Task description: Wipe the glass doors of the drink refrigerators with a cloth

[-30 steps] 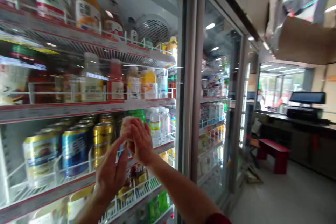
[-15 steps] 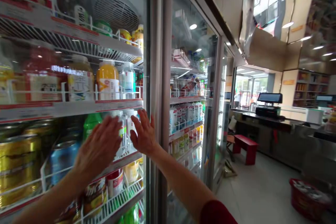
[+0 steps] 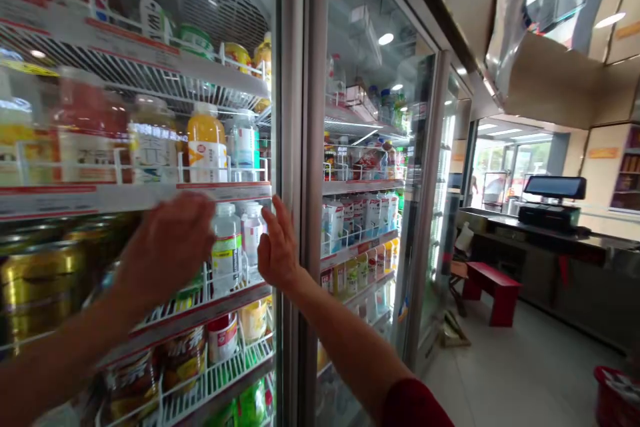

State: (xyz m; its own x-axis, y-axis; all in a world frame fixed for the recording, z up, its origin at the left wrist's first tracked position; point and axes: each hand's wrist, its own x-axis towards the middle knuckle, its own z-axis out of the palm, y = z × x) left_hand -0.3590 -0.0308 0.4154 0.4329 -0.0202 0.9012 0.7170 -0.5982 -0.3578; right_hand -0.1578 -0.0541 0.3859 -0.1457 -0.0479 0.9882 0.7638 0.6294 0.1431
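My left hand point(image 3: 163, 247) is smeared by motion in front of the left glass-fronted drinks fridge, and its fingers cannot be made out clearly. Behind it stand gold cans point(image 3: 43, 287) and a clear bottle with a green-yellow label point(image 3: 226, 250). My right hand point(image 3: 281, 247) has its fingers raised and apart, with nothing held. It is beside the metal door frame point(image 3: 311, 147); whether it touches the glass or the frame, I cannot tell. Above the hands, an orange juice bottle point(image 3: 206, 147) stands on a wire shelf among other bottles.
A second fridge with cartons point(image 3: 373, 213) on its shelves adjoins on the right. Farther back are a red bench point(image 3: 493, 280), a counter with a monitor point(image 3: 555, 188), and a red tub point(image 3: 617, 393) on the pale floor point(image 3: 495, 373).
My left hand has moved left and blurred, and the bottles behind it show more. My right hand has shifted slightly. The bench, counter and tub appear farther right in view.
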